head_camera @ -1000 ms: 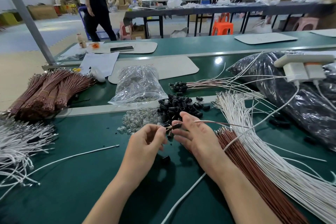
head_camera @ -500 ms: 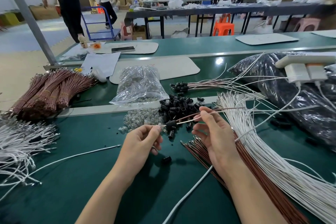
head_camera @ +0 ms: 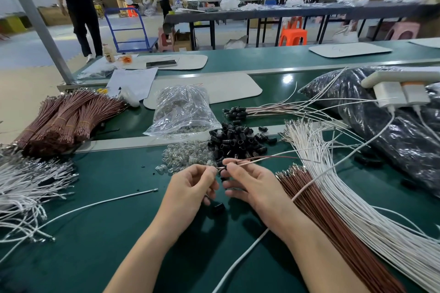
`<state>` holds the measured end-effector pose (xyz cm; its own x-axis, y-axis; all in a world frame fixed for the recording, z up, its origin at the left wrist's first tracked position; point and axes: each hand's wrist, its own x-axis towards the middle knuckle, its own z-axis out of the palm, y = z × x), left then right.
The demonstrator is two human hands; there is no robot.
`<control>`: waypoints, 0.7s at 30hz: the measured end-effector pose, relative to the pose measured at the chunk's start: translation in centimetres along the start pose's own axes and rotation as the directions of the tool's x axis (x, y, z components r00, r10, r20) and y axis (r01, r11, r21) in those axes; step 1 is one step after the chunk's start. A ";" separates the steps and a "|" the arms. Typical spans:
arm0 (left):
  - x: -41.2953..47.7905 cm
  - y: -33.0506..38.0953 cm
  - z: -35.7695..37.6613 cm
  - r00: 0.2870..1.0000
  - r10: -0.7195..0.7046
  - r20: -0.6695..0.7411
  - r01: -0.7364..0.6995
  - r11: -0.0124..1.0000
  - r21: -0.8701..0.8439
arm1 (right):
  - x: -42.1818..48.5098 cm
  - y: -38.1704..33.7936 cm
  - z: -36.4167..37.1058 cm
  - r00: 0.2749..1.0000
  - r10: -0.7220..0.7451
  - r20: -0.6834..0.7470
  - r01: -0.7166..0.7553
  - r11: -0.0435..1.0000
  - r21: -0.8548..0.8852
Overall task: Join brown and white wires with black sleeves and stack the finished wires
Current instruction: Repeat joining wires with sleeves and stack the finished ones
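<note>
My left hand (head_camera: 190,188) and my right hand (head_camera: 252,185) meet over the green belt (head_camera: 114,233). Between them runs a paired brown and white wire (head_camera: 262,159), which trails off to the right. My left fingertips pinch its metal tips. My right thumb and forefinger pinch the pair just behind a black sleeve (head_camera: 225,167), which is mostly hidden by the fingers. A pile of black sleeves (head_camera: 238,140) lies just beyond my hands. Finished wires (head_camera: 240,112) with sleeves lie stacked further back. Loose brown wires (head_camera: 333,221) and white wires (head_camera: 362,200) fan out on the right.
Clear bulbs (head_camera: 188,157) lie left of the sleeves, below a plastic bag (head_camera: 183,112). Brown bundles (head_camera: 64,119) and white wires (head_camera: 23,185) fill the left. A black bag (head_camera: 392,135) and a white charger (head_camera: 400,93) sit right. One loose sleeve (head_camera: 217,207) lies under my hands.
My right hand slid left along the wire pair, back close to my left hand. The wire tips now sit between both hands' fingertips. People in the background walked on.
</note>
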<state>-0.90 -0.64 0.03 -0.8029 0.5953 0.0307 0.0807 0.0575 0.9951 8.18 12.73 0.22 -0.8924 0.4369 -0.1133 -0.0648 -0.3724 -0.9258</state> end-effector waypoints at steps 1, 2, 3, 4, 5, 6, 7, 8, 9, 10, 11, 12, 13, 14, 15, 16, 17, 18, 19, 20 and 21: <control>0.0 0.0 0.0 1.000 0.006 0.007 -0.006 1.000 0.007 | -0.1 0.1 0.0 1.000 -0.006 0.018 0.007 1.000 -0.020; -0.1 0.0 0.0 1.000 0.012 0.015 -0.012 1.000 0.011 | -0.1 0.1 0.0 0.999 -0.016 0.030 0.017 0.999 -0.034; -0.1 0.0 0.1 1.000 0.017 0.025 -0.017 1.000 0.014 | -0.1 0.1 -0.1 0.999 -0.026 0.033 0.028 0.999 -0.040; -0.2 0.1 0.2 0.999 0.023 0.034 -0.024 1.000 0.017 | -0.1 0.1 -0.1 0.999 -0.037 0.029 0.038 0.998 -0.042; -0.3 0.1 0.3 0.999 0.031 0.039 -0.032 0.999 0.021 | -0.1 0.2 -0.1 0.999 -0.044 0.023 0.045 0.998 -0.039; -0.3 0.1 0.4 0.998 0.041 0.039 -0.042 0.999 0.027 | -0.1 0.2 -0.1 0.999 -0.048 0.017 0.048 0.998 -0.030; -0.4 0.1 0.4 0.998 0.053 0.035 -0.054 0.998 0.035 | -0.1 0.2 0.0 0.999 -0.047 0.013 0.047 0.999 -0.013; -0.5 0.1 0.4 0.997 0.065 0.028 -0.067 0.997 0.042 | -0.1 0.2 0.0 0.999 -0.045 0.008 0.045 0.999 0.010; -0.5 0.1 0.5 0.997 0.077 0.020 -0.077 0.996 0.045 | -0.1 0.2 0.1 0.999 -0.043 0.005 0.043 0.998 0.038; -0.6 0.1 0.5 0.996 0.084 0.012 -0.085 0.995 0.043 | -0.1 0.1 0.2 0.999 -0.040 0.004 0.040 0.997 0.067; -0.6 0.1 0.5 0.996 0.090 0.006 -0.090 0.995 0.041 | -0.1 0.0 0.2 0.999 -0.036 0.005 0.035 0.995 0.091; -0.6 0.1 0.6 0.995 0.096 0.001 -0.096 0.995 0.039 | -0.1 0.0 0.3 1.000 -0.029 0.007 0.028 0.993 0.110; -0.6 0.1 0.6 0.995 0.103 -0.003 -0.103 0.994 0.039 | -0.1 0.0 0.4 1.000 -0.022 0.011 0.021 0.991 0.129; -0.7 0.2 0.6 0.994 0.111 -0.005 -0.111 0.993 0.042 | -0.1 0.1 0.4 1.000 -0.017 0.015 0.014 0.989 0.146; -0.7 0.2 0.6 0.993 0.121 -0.006 -0.121 0.991 0.049 | -0.1 0.1 0.4 1.000 -0.014 0.019 0.011 0.987 0.159; -0.7 0.2 0.7 0.991 0.131 -0.006 -0.130 0.990 0.060 | -0.1 0.2 0.5 1.000 -0.015 0.022 0.011 0.986 0.165; -0.8 0.1 0.7 0.990 0.140 -0.005 -0.139 0.988 0.073 | -0.1 0.2 0.5 0.999 -0.021 0.024 0.017 0.986 0.163; -0.8 0.1 0.7 0.989 0.147 -0.004 -0.146 0.985 0.089 | -0.1 0.2 0.5 0.999 -0.028 0.025 0.024 0.987 0.158; -0.8 0.0 0.7 0.988 0.152 -0.003 -0.151 0.983 0.105 | -0.1 0.3 0.5 0.999 -0.036 0.025 0.032 0.988 0.153; -0.8 0.0 0.7 0.988 0.156 -0.003 -0.154 0.981 0.118 | -0.2 0.3 0.4 0.999 -0.043 0.024 0.039 0.988 0.148; -0.8 0.0 0.7 0.988 0.157 -0.002 -0.156 0.980 0.127 | -0.1 0.3 0.4 0.999 -0.050 0.019 0.047 0.989 0.140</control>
<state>0.20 -0.57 -0.08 -0.7817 0.5949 0.1870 0.2790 0.0655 0.9581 8.11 12.22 0.08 -0.8965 0.4390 -0.0600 -0.1681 -0.4623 -0.8707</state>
